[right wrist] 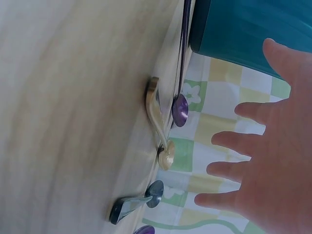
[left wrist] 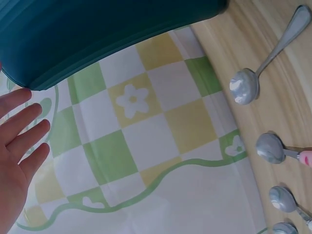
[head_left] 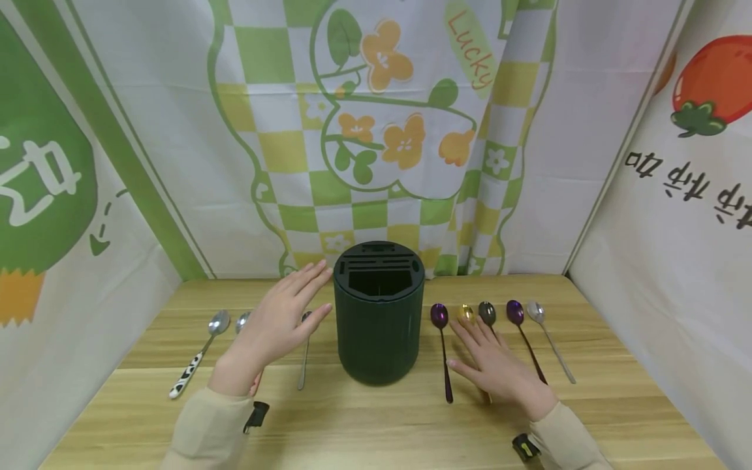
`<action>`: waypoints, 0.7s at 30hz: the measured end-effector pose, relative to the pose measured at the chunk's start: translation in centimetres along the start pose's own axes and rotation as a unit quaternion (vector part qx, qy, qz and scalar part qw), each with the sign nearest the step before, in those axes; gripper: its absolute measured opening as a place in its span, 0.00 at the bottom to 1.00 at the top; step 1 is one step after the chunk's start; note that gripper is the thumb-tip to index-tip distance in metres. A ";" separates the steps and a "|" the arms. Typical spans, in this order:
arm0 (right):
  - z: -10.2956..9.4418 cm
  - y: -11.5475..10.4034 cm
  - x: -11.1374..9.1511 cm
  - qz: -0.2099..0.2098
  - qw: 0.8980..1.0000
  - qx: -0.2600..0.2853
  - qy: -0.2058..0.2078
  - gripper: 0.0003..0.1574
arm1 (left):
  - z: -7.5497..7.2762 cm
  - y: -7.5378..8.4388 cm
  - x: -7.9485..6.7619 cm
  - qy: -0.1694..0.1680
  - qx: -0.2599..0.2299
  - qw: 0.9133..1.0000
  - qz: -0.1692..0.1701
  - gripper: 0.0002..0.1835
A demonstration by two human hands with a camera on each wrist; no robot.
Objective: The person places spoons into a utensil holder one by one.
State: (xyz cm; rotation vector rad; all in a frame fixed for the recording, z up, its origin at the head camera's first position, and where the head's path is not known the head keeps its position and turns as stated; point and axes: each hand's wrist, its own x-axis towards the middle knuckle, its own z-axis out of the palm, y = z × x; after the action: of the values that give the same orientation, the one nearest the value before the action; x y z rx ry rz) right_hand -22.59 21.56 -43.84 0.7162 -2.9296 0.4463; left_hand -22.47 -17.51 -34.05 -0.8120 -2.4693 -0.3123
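A dark green cylindrical utensil holder (head_left: 378, 339) with a slotted black top stands upright mid-table. My left hand (head_left: 279, 320) is held up at its left side, fingers straight, fingertips near the rim; nothing is in it. On the right, my right hand (head_left: 496, 362) spreads its fingers over the spoons, holding nothing. Under and around it lie a purple spoon (head_left: 439, 316), a gold spoon (right wrist: 166, 155), a dark grey spoon (right wrist: 154, 194), a second purple spoon (head_left: 515, 312) and a silver spoon (head_left: 535, 311). The right hand hides parts of some handles.
Left of the holder lie a plain silver spoon (left wrist: 243, 87), a pink-handled spoon (left wrist: 270, 147) and a spoon with a cow-pattern handle (head_left: 187, 376). The left forearm partly covers this row. A checked curtain (head_left: 294, 156) hangs behind the wooden table (head_left: 364, 431).
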 end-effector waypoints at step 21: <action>0.1 -0.1 0.4 -0.005 1.000 -0.003 -0.013 0.47 | -1.1 0.8 2.3 -0.010 -0.026 1.000 0.014 0.30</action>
State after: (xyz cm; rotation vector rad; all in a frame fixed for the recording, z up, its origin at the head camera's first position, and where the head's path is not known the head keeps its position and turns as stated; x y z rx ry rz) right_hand -22.85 21.25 -43.81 0.7416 -2.9487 0.4301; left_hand -23.06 -16.15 -31.86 -0.8753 -2.4742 -0.3617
